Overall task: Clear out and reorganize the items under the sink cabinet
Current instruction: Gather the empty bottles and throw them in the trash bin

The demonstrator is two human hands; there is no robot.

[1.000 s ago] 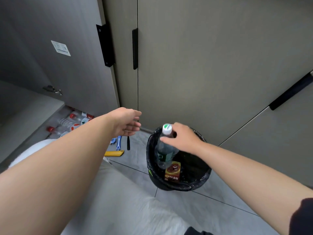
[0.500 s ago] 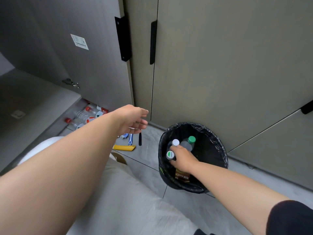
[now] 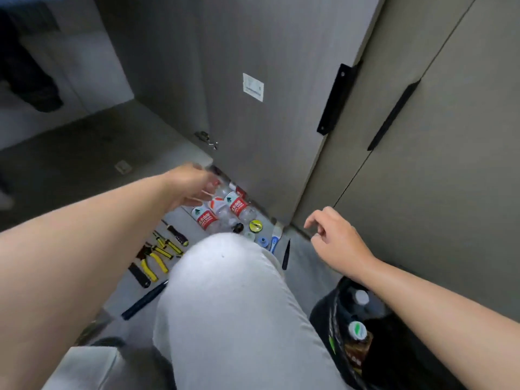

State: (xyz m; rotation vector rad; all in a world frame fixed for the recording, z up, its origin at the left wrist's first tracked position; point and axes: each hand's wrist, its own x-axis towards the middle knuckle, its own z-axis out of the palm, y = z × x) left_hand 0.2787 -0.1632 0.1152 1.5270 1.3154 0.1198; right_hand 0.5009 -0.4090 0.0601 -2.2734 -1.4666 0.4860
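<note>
While a grey cabinet door (image 3: 253,122) stands open ahead, our knee (image 3: 225,291) in white trousers fills the centre. Black-lined bin (image 3: 320,319) sits lower right w/ capped bottles (image 3: 357,332) inside. Our right hand (image 3: 337,240) hangs empty above it, fingers loosely curled. Our left hand (image 3: 191,184), blurred, is over red-label water bottles (image 3: 239,205) lying on the floor by the door; can't tell if it grips one. Yellow-handled tools (image 3: 154,257) lie at left.

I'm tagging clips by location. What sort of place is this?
Likely a home kitchen or utility corner: grey cabinet doors with black handles, one swung open; water bottles and hand tools on the floor; a bag-lined bin.
</note>
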